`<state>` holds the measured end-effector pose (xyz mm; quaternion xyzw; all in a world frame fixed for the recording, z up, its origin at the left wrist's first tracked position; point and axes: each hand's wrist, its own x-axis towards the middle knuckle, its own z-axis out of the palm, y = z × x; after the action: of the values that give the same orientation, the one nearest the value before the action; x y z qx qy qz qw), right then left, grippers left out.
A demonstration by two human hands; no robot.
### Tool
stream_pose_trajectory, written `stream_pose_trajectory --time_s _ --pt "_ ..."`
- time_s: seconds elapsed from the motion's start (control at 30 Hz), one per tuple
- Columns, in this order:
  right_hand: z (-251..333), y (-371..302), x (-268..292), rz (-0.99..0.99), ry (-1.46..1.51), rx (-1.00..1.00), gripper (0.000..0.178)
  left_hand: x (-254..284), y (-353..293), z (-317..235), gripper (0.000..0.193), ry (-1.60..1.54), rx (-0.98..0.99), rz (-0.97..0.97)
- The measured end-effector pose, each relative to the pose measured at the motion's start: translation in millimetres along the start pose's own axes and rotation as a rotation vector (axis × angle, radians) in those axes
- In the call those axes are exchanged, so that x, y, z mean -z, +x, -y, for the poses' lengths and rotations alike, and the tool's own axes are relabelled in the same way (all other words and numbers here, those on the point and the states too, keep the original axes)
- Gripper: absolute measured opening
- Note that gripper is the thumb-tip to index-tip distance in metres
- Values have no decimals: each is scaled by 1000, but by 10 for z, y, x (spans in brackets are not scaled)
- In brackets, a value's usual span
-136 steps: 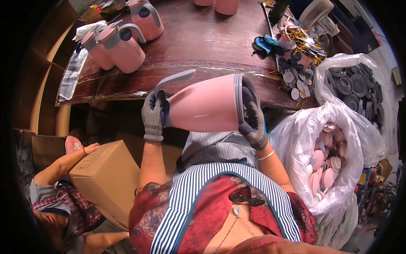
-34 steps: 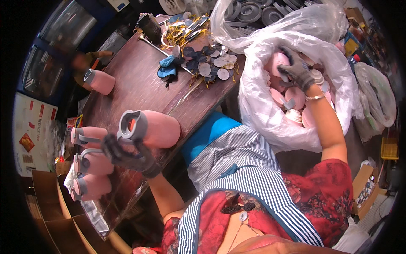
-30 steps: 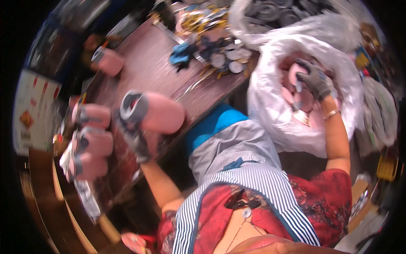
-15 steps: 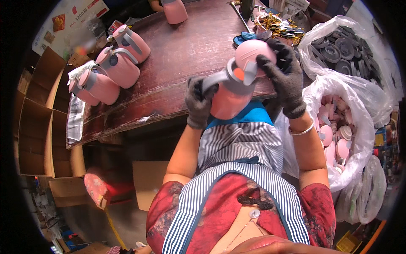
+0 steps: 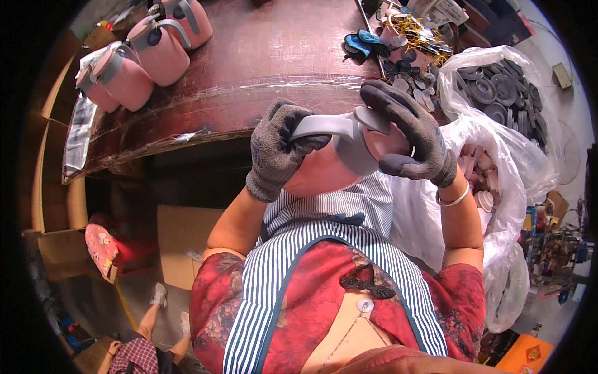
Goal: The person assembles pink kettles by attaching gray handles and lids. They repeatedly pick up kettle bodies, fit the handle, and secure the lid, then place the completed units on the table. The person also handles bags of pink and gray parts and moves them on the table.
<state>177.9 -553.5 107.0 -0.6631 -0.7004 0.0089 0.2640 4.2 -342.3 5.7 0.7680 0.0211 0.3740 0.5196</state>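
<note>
A pink jug [image 5: 321, 171] with a grey collar is tilted on its side in front of my apron, its mouth toward the right. My left hand [image 5: 271, 153], in a dark grey glove, is closed round the jug's grey handle [image 5: 324, 126]. At the mouth sits a pink lid [image 5: 387, 144] with a grey lever on top. My gloved right hand [image 5: 417, 134] grips this lid from the right, thumb below and fingers above. Whether the lid is seated in the collar cannot be made out.
Several pink jugs [image 5: 161, 56] stand at the left of the dark red table [image 5: 268, 56]. Tags with yellow strings [image 5: 414, 34] lie at the back right, near a blue item [image 5: 361, 47]. Bags of grey parts [image 5: 498, 90] and pink lids [image 5: 483, 168] stand at the right. A person [image 5: 140, 352] is at lower left.
The lid, held up beside the jug before, is now at its mouth. The jug has tipped further toward the right. The head view has shifted, and a person shows at lower left.
</note>
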Motion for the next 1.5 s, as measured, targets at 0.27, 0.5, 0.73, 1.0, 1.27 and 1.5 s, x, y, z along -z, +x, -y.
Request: stream_pose_trajectory --time_s 0.27,0.5,0.73,1.0,1.27,1.5 --pt "22 -175 -196 5 285 65 103 50 9 14 32 -109 35 173" --pt "289 -167 -204 -194 36 -362 86 29 17 36 34 117 1 246" --pt "285 119 -211 -374 5 -268 56 -431 62 -493 33 333 5 -11" --pt "256 -498 -125 150 -303 10 94 -181 189 -426 39 -33 132 381" --pt "15 -603 -566 -124 104 -354 65 -531 -217 -273 31 70 109 336" --pt "333 -738 -107 509 -53 246 82 -211 -167 589 35 -567 374 806"
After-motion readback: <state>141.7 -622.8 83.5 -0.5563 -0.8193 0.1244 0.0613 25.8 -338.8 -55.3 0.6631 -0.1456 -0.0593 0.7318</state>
